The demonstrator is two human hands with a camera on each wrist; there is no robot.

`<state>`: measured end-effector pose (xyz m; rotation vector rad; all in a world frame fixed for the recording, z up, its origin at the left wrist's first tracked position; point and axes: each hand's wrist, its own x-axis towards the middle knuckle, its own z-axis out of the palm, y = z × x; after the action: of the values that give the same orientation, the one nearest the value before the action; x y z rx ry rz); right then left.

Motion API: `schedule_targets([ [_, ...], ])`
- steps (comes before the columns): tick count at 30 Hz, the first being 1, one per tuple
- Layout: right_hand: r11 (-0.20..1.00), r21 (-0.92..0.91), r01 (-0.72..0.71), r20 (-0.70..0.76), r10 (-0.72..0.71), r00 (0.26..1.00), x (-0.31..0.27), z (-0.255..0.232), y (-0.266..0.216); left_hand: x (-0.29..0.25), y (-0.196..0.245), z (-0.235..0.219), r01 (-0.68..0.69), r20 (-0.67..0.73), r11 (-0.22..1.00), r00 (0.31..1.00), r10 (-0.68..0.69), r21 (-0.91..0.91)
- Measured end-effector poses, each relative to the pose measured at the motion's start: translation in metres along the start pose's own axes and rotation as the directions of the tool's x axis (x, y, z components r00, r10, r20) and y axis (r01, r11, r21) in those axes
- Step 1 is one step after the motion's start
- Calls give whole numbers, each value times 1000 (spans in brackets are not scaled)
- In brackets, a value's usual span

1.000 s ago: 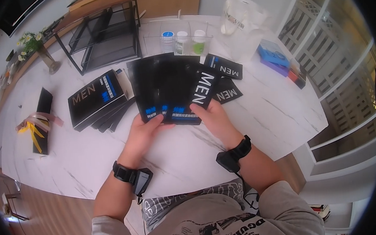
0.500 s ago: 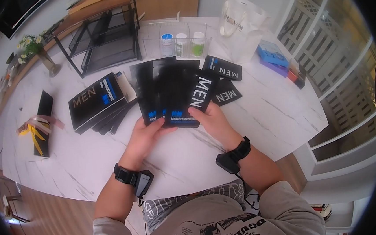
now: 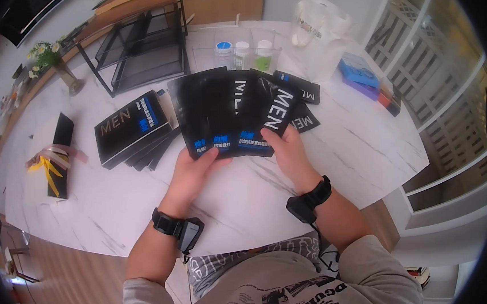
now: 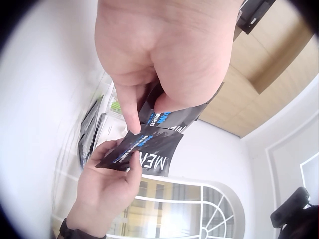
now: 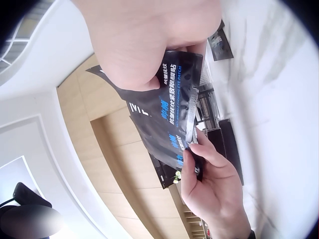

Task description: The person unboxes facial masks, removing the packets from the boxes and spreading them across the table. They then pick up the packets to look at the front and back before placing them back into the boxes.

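Note:
Several black eye patch sachets [image 3: 217, 111] with white "MEN" and blue lettering are fanned out above the table between both hands. My left hand [image 3: 194, 170] grips the lower left corner of the fan, thumb on the printed front. At the lower right, my right hand [image 3: 290, 154] pinches the sachets with its thumb [image 5: 144, 82] over the front. In the right wrist view the sachets' silvery crimped edge [image 5: 191, 117] shows. More black sachets [image 3: 308, 118] lie on the table just beyond my right hand, partly covered by the fan.
Left of the fan, a black "MEN" box [image 3: 130, 129] rests on other dark packs. A ribbon-tied black box [image 3: 55, 161] lies farther left. Behind stand a wire tray rack [image 3: 145, 62], a clear organizer with bottles [image 3: 241, 52], a white bag [image 3: 323, 37] and blue and purple boxes [image 3: 358, 71].
The fan has spread wider and tilted, so part of a second "MEN" print shows in its middle. Both hands keep their hold on the sachets. The head view has shifted slightly.

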<state>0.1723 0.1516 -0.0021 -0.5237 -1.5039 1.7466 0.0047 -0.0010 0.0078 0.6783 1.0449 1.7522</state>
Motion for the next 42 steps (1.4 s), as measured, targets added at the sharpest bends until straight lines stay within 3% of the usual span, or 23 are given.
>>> schedule_targets([
  [5,999,-29,-45,53,47,997,-3,0,5,0,2,2,-3,16,1000,1000,3,-1],
  [14,998,-67,10,66,-5,998,-1,2,11,0,-2,-2,-30,24,999,999,31,-23],
  [15,995,-93,23,60,-17,998,-1,0,11,-1,-2,-3,-22,19,999,1000,23,-39],
  [16,970,-240,20,67,-4,998,0,-6,13,-2,-2,-4,-11,29,998,999,13,-65],
  [17,965,-241,105,68,-91,994,-2,-3,10,-1,-2,-2,2,49,996,999,2,-92],
  [19,976,-177,130,110,-112,988,-4,2,6,-1,3,3,34,59,998,998,-30,-62],
  [22,997,-67,40,169,-28,985,-5,5,8,-2,3,4,48,79,994,996,-40,-100],
  [25,998,-61,9,135,0,991,-7,7,-1,-1,1,-1,26,45,993,999,-21,-117],
  [29,998,4,60,120,-60,991,0,6,8,-2,5,5,-27,-19,992,1000,25,-125],
  [30,987,90,132,96,-140,985,-1,9,5,-1,5,6,-45,-30,990,999,41,-135],
  [33,973,-37,226,-17,-227,974,5,2,8,-1,5,6,-94,-62,984,994,85,-151],
  [35,969,-237,76,-88,-99,991,5,-7,12,-1,6,9,-125,-79,980,990,114,-156],
  [37,958,-283,53,39,-44,998,2,-8,12,-1,-1,5,-199,-47,980,979,200,17],
  [38,969,-226,102,210,-54,976,-1,-6,10,-1,-3,4,-235,-27,967,971,239,103],
  [39,977,-159,141,375,-72,924,-5,-4,8,-4,-2,5,-310,84,863,950,302,399],
  [40,982,-90,163,406,-114,907,-12,6,-4,-11,5,17,-375,205,665,924,322,646],
  [41,976,-99,196,438,-134,889,-14,7,-1,-16,9,26,-424,323,395,898,299,815],
  [42,968,-108,228,472,-152,868,-17,6,2,-17,9,29,-496,437,288,865,246,820],
])
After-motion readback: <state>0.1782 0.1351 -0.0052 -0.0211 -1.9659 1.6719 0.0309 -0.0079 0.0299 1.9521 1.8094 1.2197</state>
